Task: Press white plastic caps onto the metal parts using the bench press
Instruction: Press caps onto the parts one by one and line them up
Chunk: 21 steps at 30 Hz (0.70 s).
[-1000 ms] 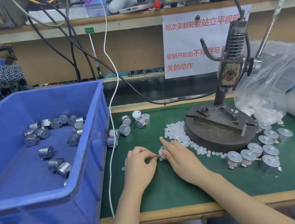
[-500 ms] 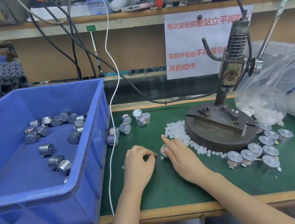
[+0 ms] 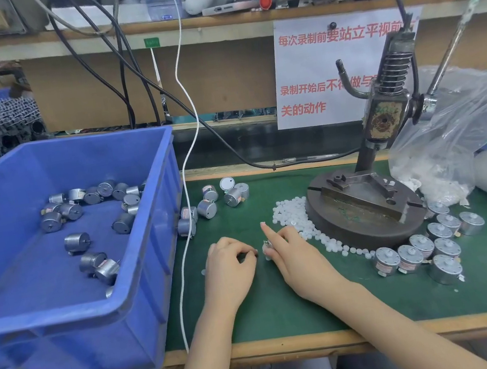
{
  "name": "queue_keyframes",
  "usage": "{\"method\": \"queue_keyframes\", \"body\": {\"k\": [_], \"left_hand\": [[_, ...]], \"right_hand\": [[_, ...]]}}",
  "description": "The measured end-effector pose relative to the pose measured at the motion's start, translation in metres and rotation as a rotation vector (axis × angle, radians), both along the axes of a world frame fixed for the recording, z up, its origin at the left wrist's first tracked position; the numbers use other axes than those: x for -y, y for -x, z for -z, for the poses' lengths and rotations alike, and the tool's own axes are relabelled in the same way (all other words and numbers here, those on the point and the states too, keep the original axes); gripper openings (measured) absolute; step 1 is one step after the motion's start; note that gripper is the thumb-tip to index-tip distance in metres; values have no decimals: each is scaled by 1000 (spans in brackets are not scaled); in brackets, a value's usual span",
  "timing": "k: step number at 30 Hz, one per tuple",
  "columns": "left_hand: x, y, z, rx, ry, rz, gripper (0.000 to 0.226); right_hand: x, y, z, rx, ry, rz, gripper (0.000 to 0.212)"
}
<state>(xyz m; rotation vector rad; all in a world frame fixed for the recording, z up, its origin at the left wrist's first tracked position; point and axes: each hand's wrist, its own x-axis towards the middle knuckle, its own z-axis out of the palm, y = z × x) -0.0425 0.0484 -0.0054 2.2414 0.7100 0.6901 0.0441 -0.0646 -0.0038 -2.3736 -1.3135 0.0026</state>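
Looking down at a workbench. Pinching one small silver metal part (image 3: pixel 266 246) between thumb and bent fingers of the right hand (image 3: pixel 299 258), index finger sticking out straight. Curling the fingers of the left hand (image 3: pixel 228 267) just beside it, knuckles up, hiding any contents from view. Resting both hands on a green mat (image 3: pixel 288 308), close to a scatter of white plastic caps (image 3: pixel 293 218) lying against the round base of the bench press (image 3: pixel 366 212). Judging the step in hand as starting a cap on the part by hand. Advising keeping the cap square and properly seated before carrying the part onto the press base and pulling the lever (image 3: pixel 453 43). Noting more uncapped metal cylinders (image 3: pixel 207 208) beside a blue bin (image 3: pixel 95 309), and capped ones (image 3: pixel 423 247) clustered right of the press. Reading red Chinese text on a paper notice (image 3: pixel 314 75) behind the press, partly covered: "每次录制前要站立平视前", "录制开始后不", "关的动作".
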Motion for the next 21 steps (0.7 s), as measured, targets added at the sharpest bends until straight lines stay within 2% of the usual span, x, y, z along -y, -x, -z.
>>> {"method": "queue_keyframes", "body": {"k": [7,12,17,21], "left_hand": [[0,-4,4,2,-67,-43,14],[-1,-8,2,12,-91,-39,15],[0,-7,2,-1,-116,-43,15],[1,-7,2,-5,-125,-46,14]], "right_hand": [[-3,5,-3,204,109,-47,54],[-6,4,0,252,130,-75,52],[-3,0,4,182,60,-8,53],[5,2,4,25,-174,-5,49]]}}
